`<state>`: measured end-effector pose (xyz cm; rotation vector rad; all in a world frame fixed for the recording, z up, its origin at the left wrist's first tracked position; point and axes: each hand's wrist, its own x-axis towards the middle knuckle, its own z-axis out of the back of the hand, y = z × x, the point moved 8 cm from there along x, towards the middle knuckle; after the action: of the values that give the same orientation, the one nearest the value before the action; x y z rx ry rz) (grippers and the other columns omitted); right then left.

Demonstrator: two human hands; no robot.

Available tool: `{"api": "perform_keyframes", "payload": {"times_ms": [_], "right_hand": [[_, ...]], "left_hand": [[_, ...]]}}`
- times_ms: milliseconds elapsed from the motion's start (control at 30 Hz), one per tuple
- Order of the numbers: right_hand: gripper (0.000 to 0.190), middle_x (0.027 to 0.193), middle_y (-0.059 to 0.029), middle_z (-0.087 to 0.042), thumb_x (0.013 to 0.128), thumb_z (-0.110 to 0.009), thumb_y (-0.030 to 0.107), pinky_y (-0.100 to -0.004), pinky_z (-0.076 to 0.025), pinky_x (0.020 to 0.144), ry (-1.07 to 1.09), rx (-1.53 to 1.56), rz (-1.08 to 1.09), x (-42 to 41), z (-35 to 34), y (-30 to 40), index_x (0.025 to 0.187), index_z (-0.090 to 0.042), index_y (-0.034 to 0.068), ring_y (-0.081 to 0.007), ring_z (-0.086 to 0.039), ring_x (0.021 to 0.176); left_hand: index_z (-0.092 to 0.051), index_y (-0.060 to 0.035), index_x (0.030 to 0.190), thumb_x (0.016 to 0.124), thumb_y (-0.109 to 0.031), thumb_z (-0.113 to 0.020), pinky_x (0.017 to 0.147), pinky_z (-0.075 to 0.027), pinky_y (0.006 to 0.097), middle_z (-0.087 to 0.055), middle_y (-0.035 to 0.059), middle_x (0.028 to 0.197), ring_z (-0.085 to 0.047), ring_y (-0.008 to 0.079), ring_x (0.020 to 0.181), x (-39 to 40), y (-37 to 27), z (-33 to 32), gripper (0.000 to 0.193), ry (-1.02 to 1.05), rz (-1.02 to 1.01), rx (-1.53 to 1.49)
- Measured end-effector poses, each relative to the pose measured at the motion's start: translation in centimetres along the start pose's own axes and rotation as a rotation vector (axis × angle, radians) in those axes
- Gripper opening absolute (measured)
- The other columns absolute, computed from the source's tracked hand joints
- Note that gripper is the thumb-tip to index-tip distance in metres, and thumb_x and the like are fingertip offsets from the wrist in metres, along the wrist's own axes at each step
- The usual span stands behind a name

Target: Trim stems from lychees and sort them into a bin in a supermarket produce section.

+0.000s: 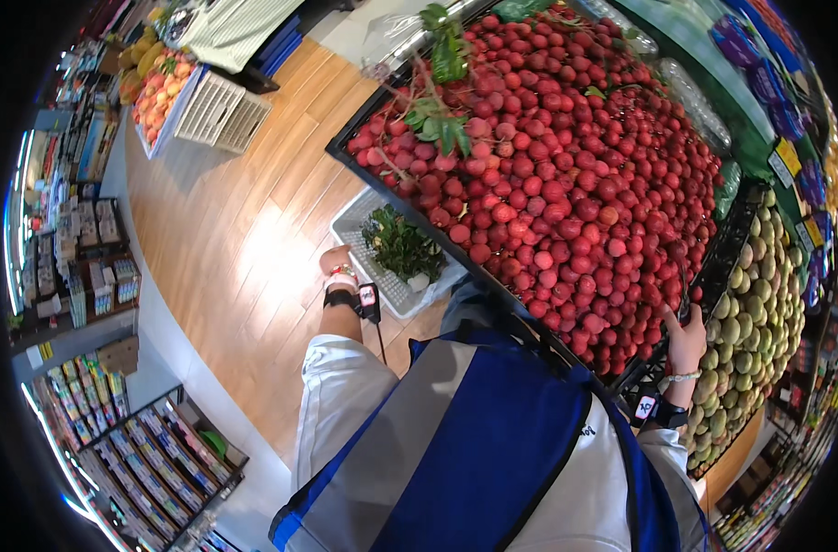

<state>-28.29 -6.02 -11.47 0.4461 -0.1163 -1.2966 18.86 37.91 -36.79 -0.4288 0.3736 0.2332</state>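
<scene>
A large heap of red lychees [564, 186] fills the black-edged display bin [419, 217] before me. At the bin's lower right corner is my right hand [685, 341], its thumb against the fruit and a finger beside a single lychee [695, 294]. Something dark shows between thumb and finger; whether it is held is unclear. My left hand [334, 259] hangs over the floor by the rim of a light grey plastic crate [350, 224]. Its fingers are mostly hidden from above. Cut green leaves [401, 245] lie in that crate.
Greenish oval fruit [743, 324] fills a bin to the right. Leafy lychee stems [439, 124] lie on the heap's left side. Farther off on the wood-look floor [253, 228] stand a pale crate [222, 114] and a display of peach-like fruit [160, 96]. Stocked shelves [156, 462] line the left.
</scene>
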Motion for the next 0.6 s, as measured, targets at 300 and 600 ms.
{"api": "perform_keyframes", "payload": {"times_ms": [300, 600], "right_hand": [[0.048, 0.069, -0.0191, -0.055, 0.063, -0.065, 0.033, -0.0366, -0.042, 0.058, -0.12, 0.062, -0.103, -1.2, 1.4, -2.1, 0.088, -0.048, -0.005, -0.0324, -0.055, 0.066], [0.042, 0.067, -0.0162, -0.052, 0.062, -0.065, 0.027, -0.0344, -0.041, 0.058, -0.264, 0.17, -0.299, -5.3, 4.0, -7.0, 0.088, -0.047, -0.002, -0.0301, -0.05, 0.062]], "left_hand": [[-0.044, -0.0012, 0.057, 0.07, -0.012, -0.062, 0.057, -0.037, 0.0311, -0.049, 0.0085, 0.062, -0.046, 0.0214, 0.059, -10.0, -27.3, 10.9, 0.024, -0.189, -0.793, -0.565], [-0.052, -0.0031, 0.069, 0.066, -0.014, -0.062, 0.063, -0.04, 0.0322, -0.052, 0.0094, 0.072, -0.05, 0.0245, 0.069, -26.8, -50.8, -2.6, 0.015, 0.305, -1.71, -0.236]]}}
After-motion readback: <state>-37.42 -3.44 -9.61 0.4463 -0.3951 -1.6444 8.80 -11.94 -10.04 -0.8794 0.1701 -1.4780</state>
